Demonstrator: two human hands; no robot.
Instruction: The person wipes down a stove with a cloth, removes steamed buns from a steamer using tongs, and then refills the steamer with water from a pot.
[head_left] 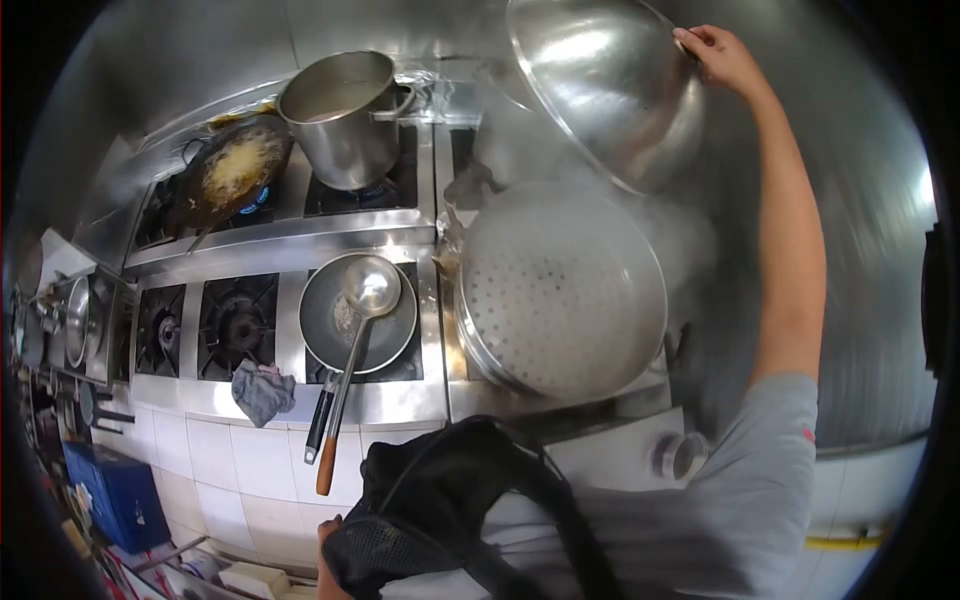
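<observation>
My right hand is raised at the upper right, its fingers closed at the handle of a large domed steel lid. The lid is tilted up on its side, above and behind a wide steamer pot. Inside the pot shows a perforated steamer tray, with steam drifting over it. Low in the view, my left hand hangs beside the black bag strap on my body. Its fingers are mostly hidden. Closest to it is the wooden-handled ladle resting across a frying pan.
A tall stockpot stands on a back burner, beside a wok with frothing yellowish contents over a blue flame. A grey cloth hangs at the stove's front edge. On the floor at left is a blue box.
</observation>
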